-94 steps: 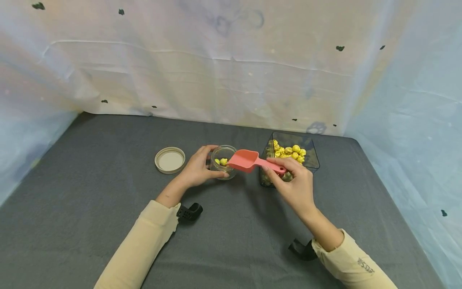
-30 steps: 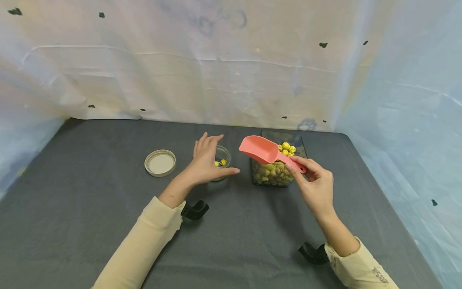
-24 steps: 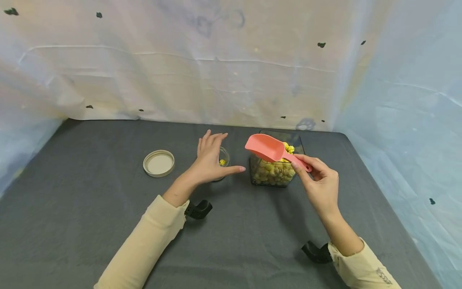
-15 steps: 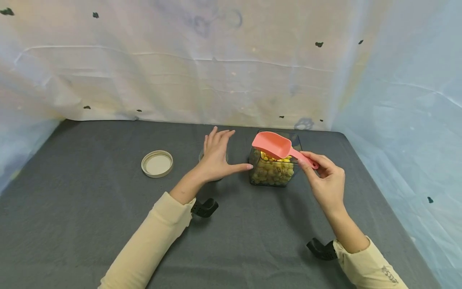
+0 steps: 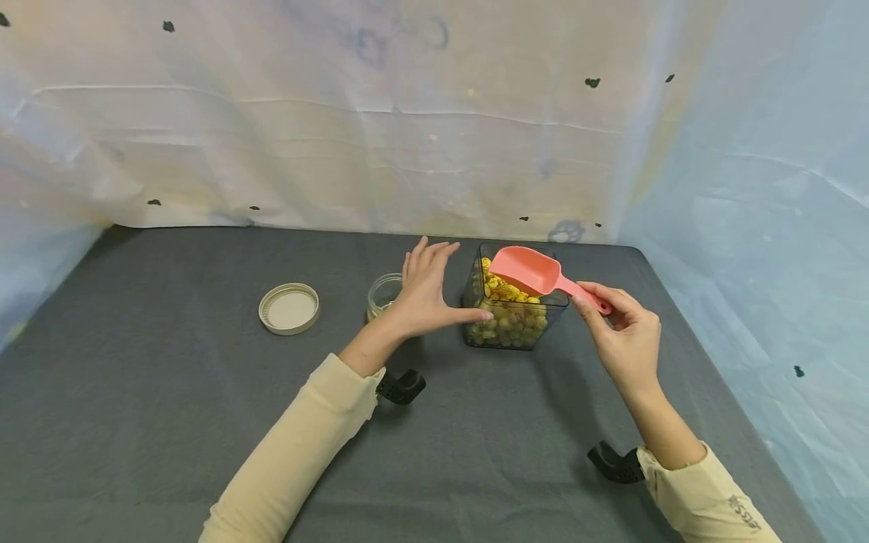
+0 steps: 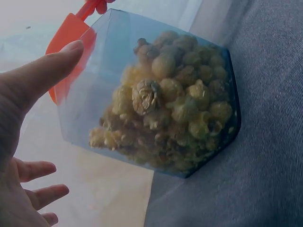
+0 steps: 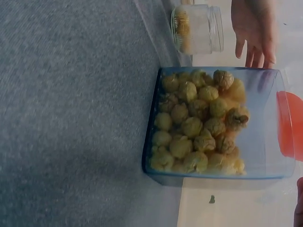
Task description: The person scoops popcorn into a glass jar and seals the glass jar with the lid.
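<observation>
Three seconds ago the left hand [image 5: 424, 290] gripped the jar [image 5: 383, 296] while the scoop [image 5: 536, 274] tipped over its mouth. Since then that hand has let go and slid rightward, so the jar now stands free on the surface [image 5: 170, 392], partly behind the hand, a few yellow pieces in its bottom. The scoop has swung away from the jar and now sits over the bin [image 5: 514, 308]. The lid [image 5: 288, 308] lies where it lay before, well apart to the left of the jar.

The left hand is released, fingers straight and spread. Its thumb points at the bin's near left corner; in the left wrist view the thumb tip [image 6: 66, 52] lies against or just beside the clear wall, and I cannot tell which. The other fingers stand off the left wall and hold nothing.

The right hand [image 5: 627, 339] pinches the end of the scoop's handle between thumb and fingers, with the bowl tilted down over the popcorn [image 5: 509, 317] that fills the bin. Whether the bowl touches the popcorn cannot be told.

The bin is clear with a blue tint and stands on the surface just right of the jar. Small dark lettering on the right sleeve [image 5: 706, 498] is too small to read.
</observation>
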